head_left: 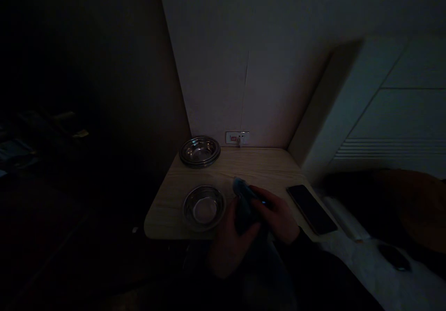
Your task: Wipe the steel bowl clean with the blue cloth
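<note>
In the dim head view both of my hands are above the table's front edge. My left hand (230, 243) is wrapped round a dark bluish thing (245, 204), perhaps soft; the dark and the blur hide its kind. From the other side my right hand (277, 215) closes on the same thing, fingers curled over it. Its paler blue end points away from me, and a small bright spot shows near my right fingers. A shiny metal bowl (205, 210) stands upright just left of my left hand. Behind it sits a stack of similar metal bowls (200, 152).
The light wooden table (258, 162) meets a pale wall with a socket (237, 138). A phone (311, 208) lies dark on the table's right side. To the right are a white headboard (383, 106) and a bed with a dark object (394, 257) on it.
</note>
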`<state>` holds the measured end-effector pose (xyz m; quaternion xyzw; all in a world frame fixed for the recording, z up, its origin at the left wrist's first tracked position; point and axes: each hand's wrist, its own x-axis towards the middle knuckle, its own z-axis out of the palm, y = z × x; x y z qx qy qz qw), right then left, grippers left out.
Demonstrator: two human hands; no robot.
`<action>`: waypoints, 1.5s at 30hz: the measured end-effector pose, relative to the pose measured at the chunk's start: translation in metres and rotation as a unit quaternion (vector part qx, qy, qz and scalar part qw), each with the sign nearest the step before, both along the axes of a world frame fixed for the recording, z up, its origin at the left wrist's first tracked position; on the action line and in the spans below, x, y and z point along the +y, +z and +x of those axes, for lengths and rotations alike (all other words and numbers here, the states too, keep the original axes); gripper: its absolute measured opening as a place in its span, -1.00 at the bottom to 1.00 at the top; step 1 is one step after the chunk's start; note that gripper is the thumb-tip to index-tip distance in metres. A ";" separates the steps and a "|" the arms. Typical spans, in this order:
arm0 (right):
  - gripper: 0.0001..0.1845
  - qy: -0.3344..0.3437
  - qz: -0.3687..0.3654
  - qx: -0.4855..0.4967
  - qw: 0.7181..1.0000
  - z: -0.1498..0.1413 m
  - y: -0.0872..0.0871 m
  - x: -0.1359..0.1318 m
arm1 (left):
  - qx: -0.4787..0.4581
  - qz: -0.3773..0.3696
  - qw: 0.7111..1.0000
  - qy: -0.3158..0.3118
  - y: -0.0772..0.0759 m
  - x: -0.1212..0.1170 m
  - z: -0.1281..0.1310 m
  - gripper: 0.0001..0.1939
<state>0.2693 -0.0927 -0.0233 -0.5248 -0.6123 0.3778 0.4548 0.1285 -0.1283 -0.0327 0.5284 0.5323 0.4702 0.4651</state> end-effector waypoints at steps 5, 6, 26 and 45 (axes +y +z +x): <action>-0.64 -0.030 -0.022 0.051 0.998 0.008 0.005 -0.018 | -0.124 -0.103 0.987 -0.017 0.004 0.002 -0.005 -0.50; -0.65 -0.037 -0.022 0.058 0.997 0.009 0.005 -0.020 | -0.126 -0.109 0.986 -0.011 0.004 0.001 -0.008 -0.55; -0.08 -0.099 -0.111 0.213 0.966 0.002 -0.003 -0.046 | -0.234 -0.199 0.948 -0.079 -0.004 -0.015 -0.020 -0.17; -0.57 0.205 -0.073 -0.112 0.970 0.003 -0.012 -0.075 | 0.150 -0.021 0.970 -0.190 0.025 -0.021 -0.051 -0.68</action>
